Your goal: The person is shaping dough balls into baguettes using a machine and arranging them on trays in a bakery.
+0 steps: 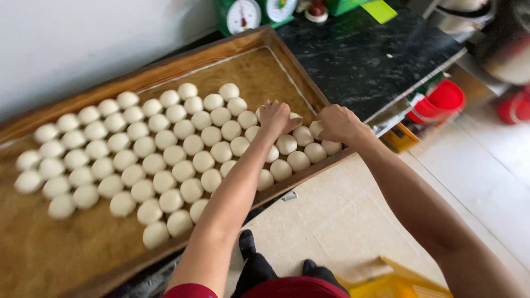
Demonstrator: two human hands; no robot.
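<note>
Both hands, left [274, 117] and right [338, 122], press curled fingers onto round white dough balls [286, 144] packed at the wooden tray's [165, 69] right edge.

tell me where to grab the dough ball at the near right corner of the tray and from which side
Take the dough ball by its rounded flanks, fingers coming from above and from the tray's open front-right edge. It is a soft dome with neighbours touching on the left and back, so only the top and edge side look free. The right hand is nearest.
</note>
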